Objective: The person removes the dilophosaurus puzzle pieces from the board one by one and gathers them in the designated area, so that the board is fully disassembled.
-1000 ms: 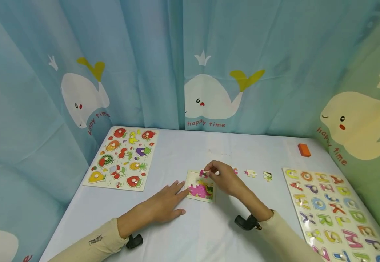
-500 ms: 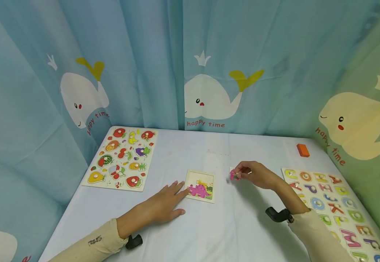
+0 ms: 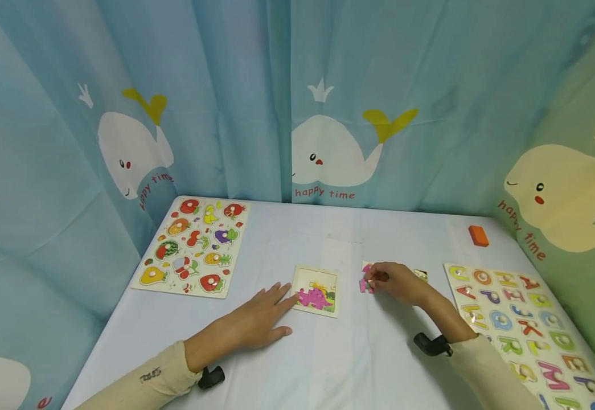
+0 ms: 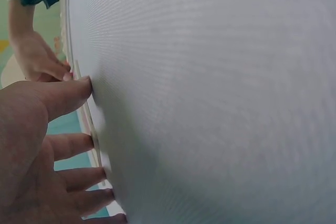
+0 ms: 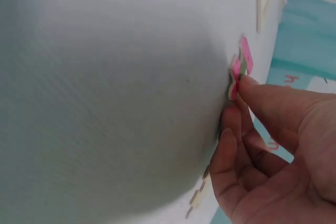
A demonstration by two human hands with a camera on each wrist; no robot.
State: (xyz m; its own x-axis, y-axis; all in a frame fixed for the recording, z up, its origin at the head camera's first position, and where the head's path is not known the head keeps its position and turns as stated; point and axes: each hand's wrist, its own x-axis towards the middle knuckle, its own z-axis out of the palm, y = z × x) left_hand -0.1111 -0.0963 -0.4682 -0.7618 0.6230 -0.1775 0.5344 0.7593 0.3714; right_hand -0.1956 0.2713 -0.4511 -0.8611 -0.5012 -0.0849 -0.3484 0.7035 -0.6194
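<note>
My left hand (image 3: pixel 260 318) lies flat with fingers spread, its fingertips touching the left edge of a small square jigsaw board (image 3: pixel 297 276). Pink dinosaur pieces fill the lower part of that board; its upper part shows bare wood. To the right of it, my right hand (image 3: pixel 397 282) pinches a pink puzzle piece (image 3: pixel 366 286) between thumb and fingers, low at the tabletop. Another pink piece (image 3: pixel 366 266) lies just behind. In the right wrist view, the thumb presses on the held piece (image 5: pixel 234 81), and the fingers curl beneath.
Beyond the right hand, a loose puzzle piece (image 3: pixel 421 274) is partly covered. A fruit peg board (image 3: pixel 200 250) lies at the left, and a letter board (image 3: pixel 487 296) at the right. An orange block (image 3: pixel 478 236) sits at the back right, near the curtain (image 3: pixel 256 114).
The right hand has moved from above the jigsaw board to the right, carrying a piece, then lowered to the table beside another pink piece. The left hand has stayed in place.
</note>
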